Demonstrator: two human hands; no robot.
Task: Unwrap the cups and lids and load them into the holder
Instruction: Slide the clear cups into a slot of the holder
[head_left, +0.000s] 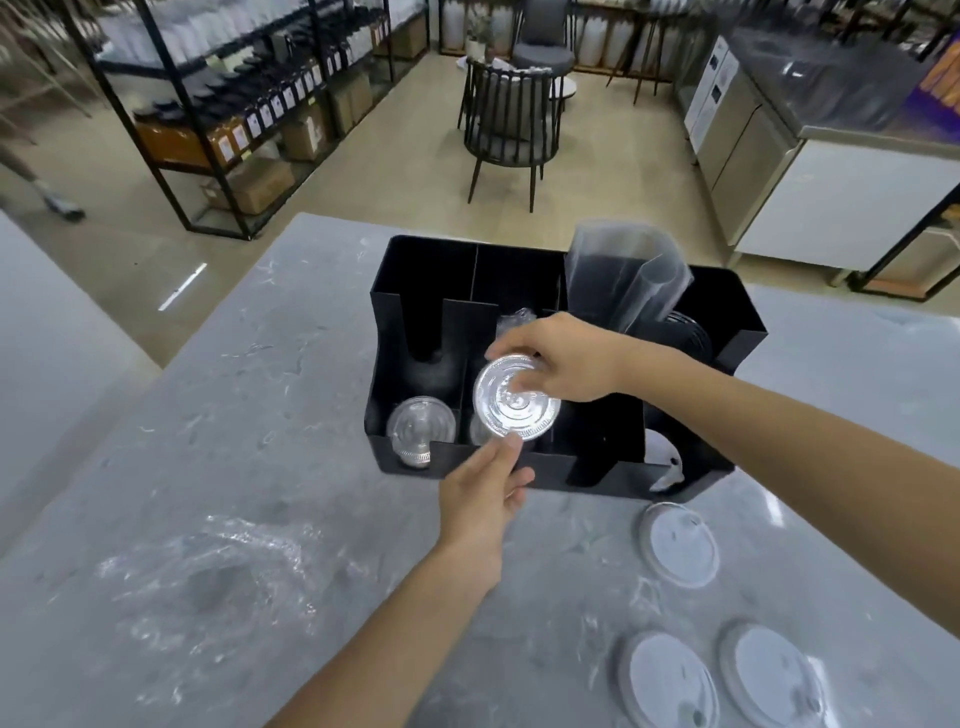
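Note:
A black compartmented holder (415, 291) stands on the grey marble counter. Both hands hold a stack of clear round lids (514, 402) over its front middle slot. My right hand (566, 364) grips the stack's top edge from the right. My left hand (485, 499) pinches its lower rim from below. Another stack of clear lids (418, 428) lies in the front left slot. A clear plastic sleeve (621, 275) stands up out of a back right compartment, with black lids (688, 335) beside it. Three white lids (678, 543) (667, 680) (774, 675) lie on the counter at the right.
Crumpled clear wrap (208, 577) lies on the counter at the left. Beyond the counter (322, 364) are a dark chair (511, 122), stocked metal shelving (244, 104) at the left and steel cabinets (748, 130) at the right. A person's foot (65, 205) shows at far left.

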